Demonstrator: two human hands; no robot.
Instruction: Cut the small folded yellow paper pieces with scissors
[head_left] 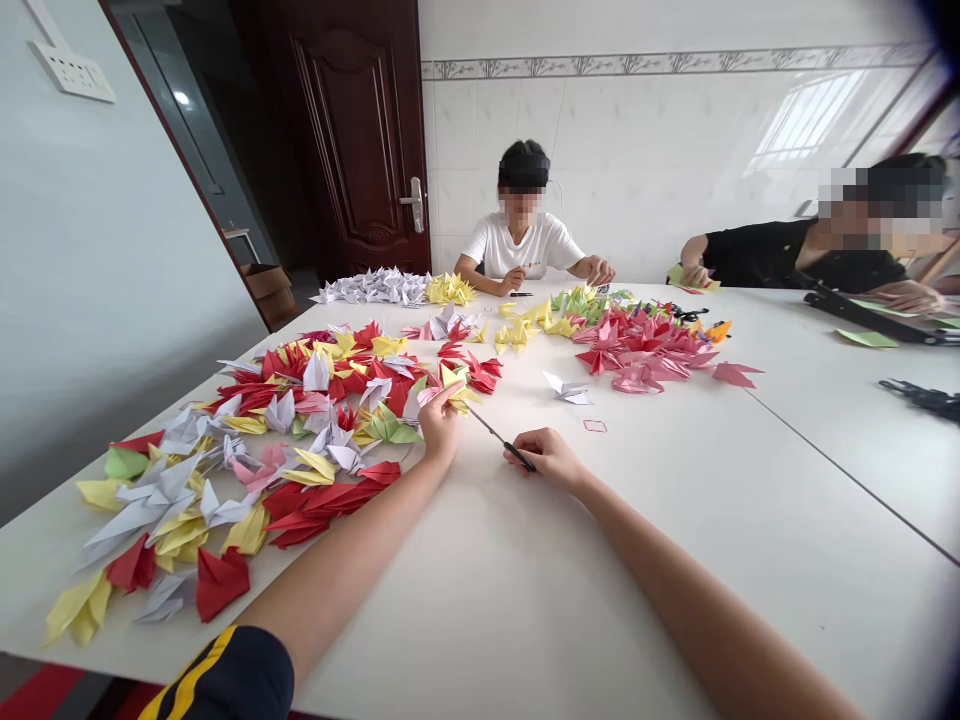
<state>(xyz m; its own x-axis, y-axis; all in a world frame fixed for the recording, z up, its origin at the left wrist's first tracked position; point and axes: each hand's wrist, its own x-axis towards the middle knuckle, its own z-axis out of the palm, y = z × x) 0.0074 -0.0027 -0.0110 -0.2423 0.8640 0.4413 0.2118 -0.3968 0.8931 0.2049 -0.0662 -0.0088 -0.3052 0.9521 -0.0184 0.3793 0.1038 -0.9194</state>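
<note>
Between the fingers of my left hand (441, 425) is a yellow folded paper piece (456, 388), held above the right edge of a large pile of folded papers (322, 385) in red, white, yellow, green and pink. My right hand (550, 458) is closed around the black handle of a thin tool (519, 456), whose narrow metal shaft points up and left to the yellow paper. Whether its tip touches the paper is too small to tell. A white folded paper (568, 388) lies to the right, near a small pink square mark (595, 426) on the table.
Across the white table (637, 560) sits a person in a white shirt (519, 245); another in black (810, 250) handles green paper at right. Pink folded papers (645, 350) and white ones (382, 287) lie farther back. A black tool (877, 315) and black items (922, 398) are at right.
</note>
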